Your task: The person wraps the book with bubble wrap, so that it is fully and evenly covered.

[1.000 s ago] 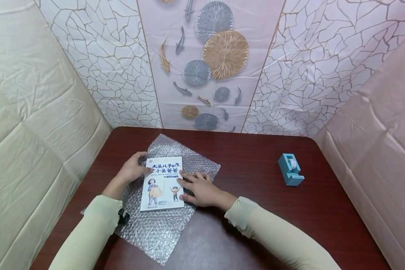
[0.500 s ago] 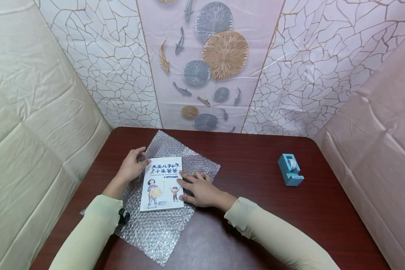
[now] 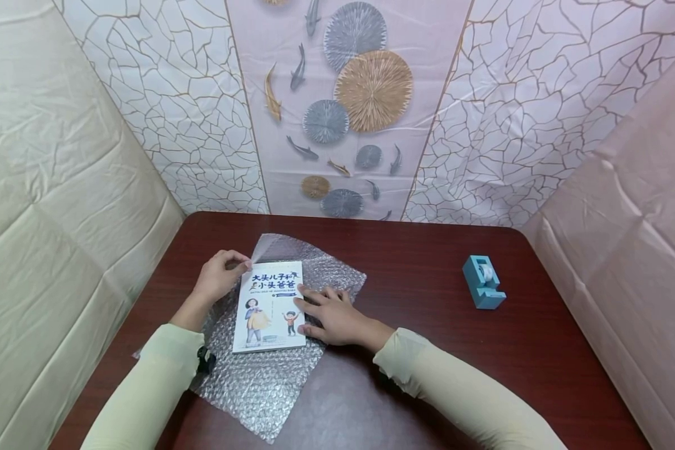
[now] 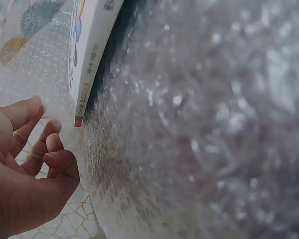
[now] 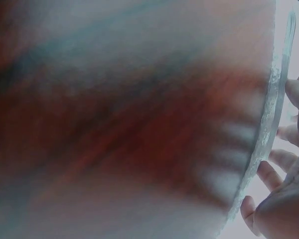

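Note:
A children's book (image 3: pixel 270 306) with a white illustrated cover lies face up on a sheet of bubble wrap (image 3: pixel 259 381) on the dark red table (image 3: pixel 427 350). My left hand (image 3: pixel 219 278) pinches the wrap's far left corner beside the book's top left corner, and that corner is lifted and folded toward the book. My right hand (image 3: pixel 329 312) rests flat, fingers spread, on the book's right edge and the wrap beside it. The left wrist view shows the book's spine (image 4: pixel 87 59), the wrap (image 4: pixel 199 124) and my curled left hand (image 4: pixel 30 164). The right wrist view is blurred, showing only my right hand (image 5: pixel 284 199).
A blue tape dispenser (image 3: pixel 482 282) stands on the right part of the table, well away from both hands. Patterned sheets wall in the table at the back and on both sides. Bare tabletop lies between the book and the dispenser.
My left hand has raised the wrap's far corner and folded it in toward the book's top edge. The right hand and the book have stayed put.

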A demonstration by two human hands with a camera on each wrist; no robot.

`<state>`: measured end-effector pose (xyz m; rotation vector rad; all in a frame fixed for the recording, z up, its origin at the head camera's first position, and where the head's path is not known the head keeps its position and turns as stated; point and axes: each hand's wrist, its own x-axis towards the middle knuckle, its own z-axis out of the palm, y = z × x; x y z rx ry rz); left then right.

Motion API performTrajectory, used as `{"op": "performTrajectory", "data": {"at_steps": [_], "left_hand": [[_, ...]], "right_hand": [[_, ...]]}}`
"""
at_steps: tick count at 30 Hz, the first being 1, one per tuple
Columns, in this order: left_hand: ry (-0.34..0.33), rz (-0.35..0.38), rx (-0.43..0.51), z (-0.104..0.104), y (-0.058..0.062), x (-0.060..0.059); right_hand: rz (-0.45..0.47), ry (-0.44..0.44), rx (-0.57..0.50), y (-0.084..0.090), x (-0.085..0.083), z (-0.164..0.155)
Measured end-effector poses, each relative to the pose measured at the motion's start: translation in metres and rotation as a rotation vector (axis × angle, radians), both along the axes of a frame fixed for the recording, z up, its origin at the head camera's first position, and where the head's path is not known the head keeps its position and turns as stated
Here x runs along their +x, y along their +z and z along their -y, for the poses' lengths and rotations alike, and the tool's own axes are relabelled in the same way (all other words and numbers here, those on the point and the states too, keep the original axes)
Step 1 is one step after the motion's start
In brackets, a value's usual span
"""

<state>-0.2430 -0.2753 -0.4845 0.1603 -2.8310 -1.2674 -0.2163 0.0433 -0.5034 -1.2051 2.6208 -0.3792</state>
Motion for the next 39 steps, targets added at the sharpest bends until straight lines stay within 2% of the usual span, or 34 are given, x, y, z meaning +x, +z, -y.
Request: {"op": "performTrajectory", "data": {"at_steps": [9, 20, 31, 34, 39], "left_hand": [[-0.025, -0.040, 0.047, -0.0022, -0.0028, -0.0052], [-0.033, -0.109, -0.003, -0.0050, 0.0005, -0.0036], [-0.093, -0.147, -0.027, -0.0058, 0.0001, -0.0022], [-0.110, -0.147, -0.048, -0.0060, -0.0014, -0.0006], [-0.126, -0.159, -0.135, -0.0095, 0.0017, 0.0024]], "right_hand": [[-0.002, 0.006, -0.003, 0.0023, 0.0005, -0.0001], [-0.003, 0.006, 0.001, 0.0037, 0.0015, 0.0014], [0.005, 0.004, 0.020, 0.0040, 0.0022, 0.0019], [0.009, 0.002, 0.025, 0.0023, 0.0020, 0.0024], [0.019, -0.010, 0.027, 0.0043, 0.0012, 0.0034]]}}
